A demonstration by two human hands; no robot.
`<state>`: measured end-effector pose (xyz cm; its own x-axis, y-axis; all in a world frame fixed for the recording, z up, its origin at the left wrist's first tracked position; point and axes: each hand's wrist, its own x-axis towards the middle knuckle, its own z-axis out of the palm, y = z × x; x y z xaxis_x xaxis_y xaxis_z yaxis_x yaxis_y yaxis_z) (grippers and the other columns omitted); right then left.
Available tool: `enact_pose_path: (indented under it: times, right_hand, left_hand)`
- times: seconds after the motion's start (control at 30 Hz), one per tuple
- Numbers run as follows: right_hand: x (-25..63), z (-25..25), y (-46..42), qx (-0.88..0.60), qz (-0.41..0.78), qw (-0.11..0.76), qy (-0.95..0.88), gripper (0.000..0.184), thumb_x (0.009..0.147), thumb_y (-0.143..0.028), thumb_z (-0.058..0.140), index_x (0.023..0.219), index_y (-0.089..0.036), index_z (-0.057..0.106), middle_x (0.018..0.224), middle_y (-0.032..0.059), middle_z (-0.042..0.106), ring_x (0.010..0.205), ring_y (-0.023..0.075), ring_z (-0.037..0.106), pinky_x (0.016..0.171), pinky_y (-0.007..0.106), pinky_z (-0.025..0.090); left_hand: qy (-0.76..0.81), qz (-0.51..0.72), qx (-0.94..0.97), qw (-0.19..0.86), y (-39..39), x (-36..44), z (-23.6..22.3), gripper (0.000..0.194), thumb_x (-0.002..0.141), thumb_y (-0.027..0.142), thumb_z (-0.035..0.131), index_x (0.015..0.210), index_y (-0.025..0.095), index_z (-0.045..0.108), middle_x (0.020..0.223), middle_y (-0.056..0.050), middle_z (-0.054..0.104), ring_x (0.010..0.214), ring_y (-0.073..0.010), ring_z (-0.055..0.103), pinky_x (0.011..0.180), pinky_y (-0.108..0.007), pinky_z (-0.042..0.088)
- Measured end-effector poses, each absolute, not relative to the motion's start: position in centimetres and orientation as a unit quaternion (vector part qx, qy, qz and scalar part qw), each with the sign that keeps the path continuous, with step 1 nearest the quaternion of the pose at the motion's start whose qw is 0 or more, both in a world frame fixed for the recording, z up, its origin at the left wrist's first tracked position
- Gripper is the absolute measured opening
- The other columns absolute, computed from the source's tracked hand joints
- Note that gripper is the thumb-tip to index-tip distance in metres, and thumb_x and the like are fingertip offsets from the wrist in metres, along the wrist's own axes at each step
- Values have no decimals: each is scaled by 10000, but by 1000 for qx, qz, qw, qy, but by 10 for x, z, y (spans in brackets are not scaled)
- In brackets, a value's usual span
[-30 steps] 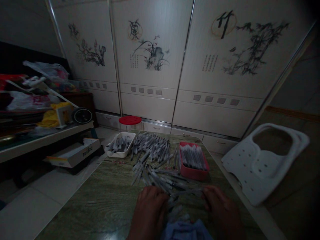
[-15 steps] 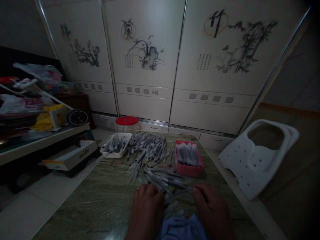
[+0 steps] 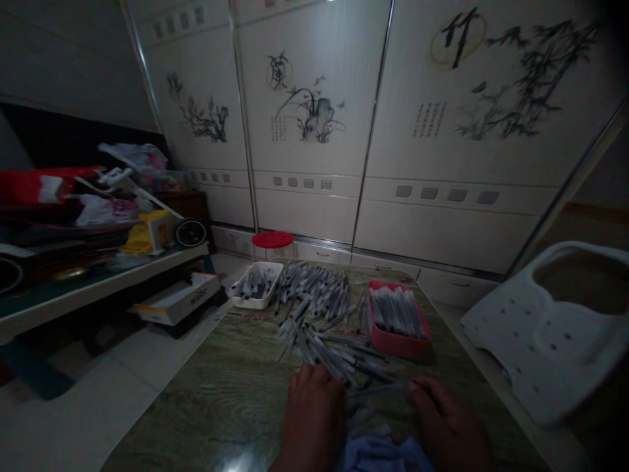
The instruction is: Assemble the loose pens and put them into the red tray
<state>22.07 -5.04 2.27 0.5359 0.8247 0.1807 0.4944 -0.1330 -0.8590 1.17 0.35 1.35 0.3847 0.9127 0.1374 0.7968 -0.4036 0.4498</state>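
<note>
The right hand (image 3: 447, 419) pinches one end of a grey plastic tube (image 3: 376, 390) between closed fingers. The tube runs across to the left hand (image 3: 313, 423), whose fingers are curled near its other end; whether they grip it, I cannot tell. A blue cloth (image 3: 383, 455) lies just below the hands. Ahead, loose tubes (image 3: 314, 341) cover the table (image 3: 162, 419) between a white tray (image 3: 255, 301) and a red tray (image 3: 393, 346), both holding more tubes.

So the bench (image 3: 196, 406) had a big pile of thin plastic tubes (image 3: 314, 295) in the middle, one tray (image 3: 254, 285) just left of it, another tray (image 3: 397, 321) to the right, a stool (image 3: 272, 240) behind, and a shelf (image 3: 98, 282) off left.
</note>
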Motion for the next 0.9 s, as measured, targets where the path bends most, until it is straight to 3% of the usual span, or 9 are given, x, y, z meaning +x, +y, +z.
enact_pose_path:
  times: [0.2, 0.3, 0.43, 0.57, 0.67, 0.77, 0.83, 0.9]
  right_hand:
    - [230, 24, -52, -751, 186, 481, -413, 348, 865, -589, 622, 855, -269, 758, 723, 16, 755, 734, 273, 684, 654, 343, 472]
    - [237, 20, -53, -739, 263, 509, -355, 365, 852, -615, 656, 901, -270, 764, 657, 15, 719, 626, 254, 638, 559, 348, 448]
    - [244, 15, -53, -700, 340, 547, -308, 420, 822, -672, 680, 860, -265, 775, 739, 70, 769, 580, 240, 635, 488, 355, 466]
    - [242, 16, -51, -585, 449, 640, -216, 286, 762, -520, 811, 834, -249, 757, 776, 55, 790, 605, 208, 678, 504, 313, 524]
    - [236, 22, -49, -515, 519, 661, -166, 298, 722, -466, 863, 863, -236, 738, 811, 46, 822, 664, 218, 737, 554, 307, 577]
    - [231, 31, -50, -489, 526, 678, -156, 334, 700, -468, 886, 883, -231, 737, 846, 64, 850, 727, 246, 782, 574, 305, 597]
    - [228, 39, -53, -478, 522, 688, -159, 355, 687, -460, 907, 895, -226, 739, 850, 59, 854, 757, 249, 795, 580, 289, 594]
    - [225, 48, -56, -470, 521, 694, -162, 373, 682, -468, 920, 890, -218, 736, 835, 52, 849, 765, 242, 794, 584, 279, 586]
  left_hand:
    - [522, 199, 812, 166, 5, 7, 9, 201, 939, 168, 568, 947, 253, 750, 1106, -89, 713, 1067, -299, 589, 921, -416, 403]
    - [529, 196, 811, 157, 5, 7, 9, 196, 935, 173, 575, 954, 259, 750, 1101, -90, 715, 1071, -309, 588, 922, -430, 397]
    - [534, 176, 817, 128, 3, 8, 15, 218, 959, 181, 546, 944, 248, 753, 1093, -104, 730, 1066, -322, 595, 924, -460, 389]
    - [518, 168, 830, 120, 0, 6, 29, 206, 952, 192, 573, 985, 248, 769, 1109, -115, 742, 1077, -336, 604, 932, -493, 387]
    - [489, 160, 846, 144, -3, 5, 44, 173, 940, 226, 618, 949, 246, 790, 1081, -132, 753, 1080, -354, 614, 930, -506, 398]
    - [444, 179, 849, 225, -9, 11, 50, 107, 858, 219, 708, 841, 251, 809, 1013, -151, 769, 1111, -396, 617, 985, -548, 386]
    - [418, 214, 809, 353, -17, 20, 45, 93, 737, 199, 799, 676, 266, 778, 904, -147, 769, 1099, -427, 627, 1019, -575, 370]
    - [395, 243, 709, 531, -29, 32, 33, 209, 647, 247, 878, 530, 296, 711, 729, -116, 724, 1008, -421, 655, 984, -554, 409]
